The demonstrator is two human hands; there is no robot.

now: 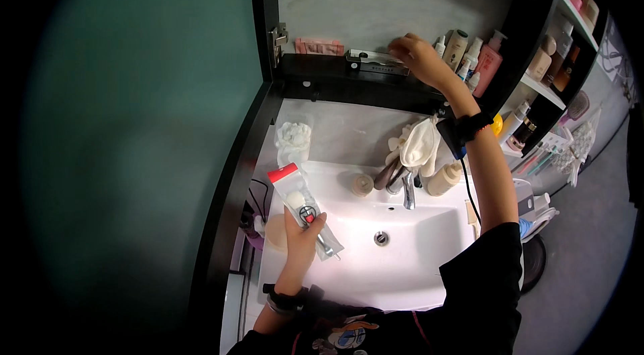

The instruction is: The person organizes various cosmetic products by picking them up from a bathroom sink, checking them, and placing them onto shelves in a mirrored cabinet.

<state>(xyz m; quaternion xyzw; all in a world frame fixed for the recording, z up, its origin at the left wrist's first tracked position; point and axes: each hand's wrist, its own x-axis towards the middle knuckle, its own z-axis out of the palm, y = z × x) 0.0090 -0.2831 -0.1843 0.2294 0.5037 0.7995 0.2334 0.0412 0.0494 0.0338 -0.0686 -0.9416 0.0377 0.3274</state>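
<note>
Overhanging white sink (429, 241), left grip (302, 235) clamped on packet (290, 185); right grip (420, 60), by shelf (312, 68), unclear

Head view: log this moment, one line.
left hand: holds red-topped clear packet; right hand: at narrow black box, contact unclear; box: on cabinet shelf

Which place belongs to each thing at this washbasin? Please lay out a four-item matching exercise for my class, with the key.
Things
1. Clear plastic packet with a red top
2. Long black rectangular box
3. Curved silver metal tap
4. Round metal drain

Places
A. On the black shelf, by the right hand
B. In the bottom of the white basin
C. Held in the left hand
D. At the basin's back rim

Pairs: 1-C, 2-A, 3-D, 4-B
</note>
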